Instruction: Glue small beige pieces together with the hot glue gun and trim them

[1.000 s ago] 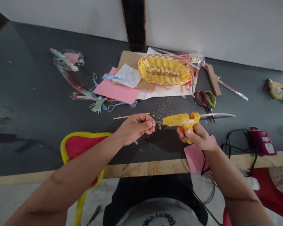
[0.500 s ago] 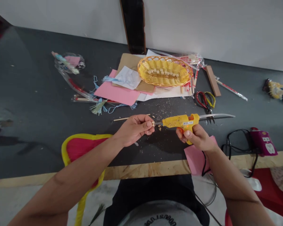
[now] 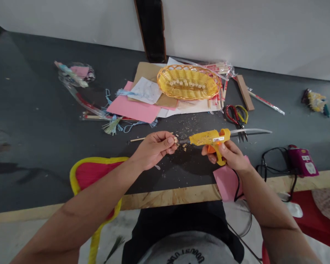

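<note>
My left hand (image 3: 158, 149) is closed in a pinch, thumb against the fingers, on a small pale piece (image 3: 175, 140) that peeks out at the right end of my fingertips. My right hand (image 3: 213, 154) is wrapped around the handle of a yellow glue gun (image 3: 205, 138), with fingers by its orange trigger (image 3: 211, 149).

What matters most is how these two line up. The gun's long axis runs left to right, nearly level across my view, with its metal nozzle (image 3: 184, 141) pointing left, straight at the pinched piece. The piece lies just off the nozzle's tip; I can't tell whether they touch. My left hand is the nearer one to that tip, while my right sits back at the handle, to the right and a little nearer my body. A clear rod (image 3: 257, 130) sticks out of the gun's right end and crosses the pliers (image 3: 240, 125) in my view.

Below and around the nozzle, pale crumbs (image 3: 184, 146) are scattered on the dark surface (image 3: 57, 139). A thin stick (image 3: 137, 139) lies just beyond my left hand, partly hidden by it. On the far side, a woven basket (image 3: 187, 95) holds a row of small pale bits (image 3: 185, 83).
</note>
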Demonstrator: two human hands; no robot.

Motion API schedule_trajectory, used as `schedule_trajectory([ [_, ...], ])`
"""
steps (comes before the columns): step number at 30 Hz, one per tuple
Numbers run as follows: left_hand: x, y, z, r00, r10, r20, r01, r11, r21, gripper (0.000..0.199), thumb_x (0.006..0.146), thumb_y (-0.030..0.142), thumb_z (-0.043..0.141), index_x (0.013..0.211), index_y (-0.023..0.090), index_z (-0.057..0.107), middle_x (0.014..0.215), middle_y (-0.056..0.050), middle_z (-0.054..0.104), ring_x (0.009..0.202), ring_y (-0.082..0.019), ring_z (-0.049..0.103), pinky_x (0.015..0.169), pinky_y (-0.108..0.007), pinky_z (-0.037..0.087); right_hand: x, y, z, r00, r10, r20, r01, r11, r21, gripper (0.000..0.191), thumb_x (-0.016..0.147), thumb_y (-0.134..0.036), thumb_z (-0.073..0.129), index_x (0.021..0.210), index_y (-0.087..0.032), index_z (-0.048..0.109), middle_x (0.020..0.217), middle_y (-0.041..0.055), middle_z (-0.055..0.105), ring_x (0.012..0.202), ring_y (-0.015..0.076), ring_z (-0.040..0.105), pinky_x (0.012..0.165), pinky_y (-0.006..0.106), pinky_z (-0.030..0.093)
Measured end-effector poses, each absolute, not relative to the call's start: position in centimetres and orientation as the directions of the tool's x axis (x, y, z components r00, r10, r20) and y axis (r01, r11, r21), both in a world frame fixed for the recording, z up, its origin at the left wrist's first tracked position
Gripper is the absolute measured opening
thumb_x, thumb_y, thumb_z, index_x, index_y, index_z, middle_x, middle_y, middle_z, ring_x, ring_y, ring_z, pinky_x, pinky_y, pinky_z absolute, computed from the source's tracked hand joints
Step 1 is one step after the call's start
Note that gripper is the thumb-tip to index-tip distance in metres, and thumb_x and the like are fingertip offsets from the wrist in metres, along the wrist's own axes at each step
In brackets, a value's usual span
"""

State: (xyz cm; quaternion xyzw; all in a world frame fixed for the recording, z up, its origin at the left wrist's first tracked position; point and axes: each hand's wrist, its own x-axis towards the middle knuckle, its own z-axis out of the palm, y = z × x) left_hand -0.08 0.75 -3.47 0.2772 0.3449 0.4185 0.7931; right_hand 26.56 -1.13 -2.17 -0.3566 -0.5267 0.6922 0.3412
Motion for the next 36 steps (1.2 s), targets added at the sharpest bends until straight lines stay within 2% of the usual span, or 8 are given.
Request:
schedule_trajectory([
  [6,0.0,0.9,-3.4,0.389,0.885,-0.256,-0.504,0.437,0.745,0.027,0.067,0.029,0.089,0.066,0.011,0.069,0.059,-0.002,0.064,0.052,-0.006,0.05,0.052,-0.018,0.042,27.6,0.0,-2.2,-0.247,0.91,-0.334,0.006,-0.343,-0.939,0.055,0.08,-0.073,0.062,0.085,-0.018,0.064,0.065,0.001,0.06,0.052,0.0114,0.051,0.048,0.025,0.045],
  [13,0.0,0.8,-3.2,0.4,0.885,-0.239,-0.505,0.431,0.748,0.028,0.066,0.028,0.09,0.066,0.01,0.068,0.061,-0.003,0.064,0.051,-0.005,0.049,0.052,-0.019,0.042,29.1,1.5,-1.5,-0.069,0.918,-0.392,0.461,-0.319,-0.828,0.061,0.077,-0.079,0.056,0.081,-0.018,0.057,0.065,0.0017,0.061,0.051,0.0131,0.056,0.048,0.025,0.045],
  [15,0.0,0.8,-3.1,0.396,0.887,-0.238,-0.506,0.427,0.749,0.029,0.065,0.029,0.09,0.066,0.01,0.068,0.061,-0.003,0.065,0.051,-0.005,0.05,0.052,-0.019,0.042,29.7,1.8,-1.2,-0.018,0.937,-0.349,0.655,-0.253,-0.712,0.057,0.084,-0.074,0.052,0.078,-0.018,0.058,0.068,0.0039,0.063,0.056,0.0152,0.059,0.051,0.026,0.043],
  [19,0.0,0.9,-3.0,0.378,0.895,-0.239,-0.518,0.418,0.746,0.032,0.063,0.031,0.091,0.063,0.01,0.067,0.061,-0.003,0.065,0.05,-0.005,0.049,0.051,-0.019,0.041,30.2,1.8,-0.1,0.078,0.978,-0.193,0.958,-0.127,-0.256,0.041,0.092,-0.055,0.051,0.079,-0.019,0.065,0.072,0.0071,0.067,0.066,0.0211,0.061,0.058,0.029,0.037],
  [21,0.0,0.9,-3.0,0.361,0.9,-0.242,-0.527,0.411,0.743,0.033,0.061,0.031,0.092,0.062,0.011,0.066,0.06,-0.003,0.065,0.05,-0.005,0.049,0.05,-0.019,0.041,29.5,1.6,0.6,0.045,0.994,-0.095,0.986,-0.06,-0.156,0.032,0.094,-0.047,0.052,0.087,-0.019,0.067,0.081,0.0097,0.07,0.073,0.0246,0.064,0.061,0.031,0.038],
  [25,0.1,1.0,-3.1,0.34,0.91,-0.238,-0.536,0.395,0.746,0.033,0.06,0.031,0.093,0.063,0.011,0.067,0.059,-0.002,0.065,0.049,-0.005,0.048,0.05,-0.019,0.041,25.4,1.6,1.1,-0.266,0.964,0.025,0.927,0.263,-0.269,0.018,0.097,-0.029,0.051,0.1,-0.021,0.067,0.103,0.0081,0.071,0.093,0.0232,0.066,0.074,0.031,0.044],
  [29,0.0,0.9,-3.1,0.341,0.913,-0.223,-0.534,0.384,0.753,0.032,0.062,0.032,0.092,0.063,0.011,0.067,0.058,-0.003,0.064,0.049,-0.006,0.048,0.05,-0.019,0.042,20.0,2.7,0.5,-0.48,0.876,-0.048,0.852,0.453,-0.262,0.021,0.098,-0.023,0.05,0.099,-0.019,0.07,0.102,0.008,0.072,0.099,0.0225,0.065,0.079,0.03,0.044],
  [36,-0.1,0.8,-2.8,0.357,0.913,-0.195,-0.552,0.375,0.745,0.033,0.063,0.032,0.091,0.061,0.011,0.065,0.06,-0.002,0.064,0.05,-0.005,0.048,0.051,-0.018,0.042,16.5,4.3,-0.5,-0.504,0.841,-0.196,0.863,0.481,-0.157,0.021,0.097,-0.023,0.05,0.102,-0.018,0.07,0.103,0.0108,0.071,0.096,0.0238,0.066,0.074,0.03,0.044],
])
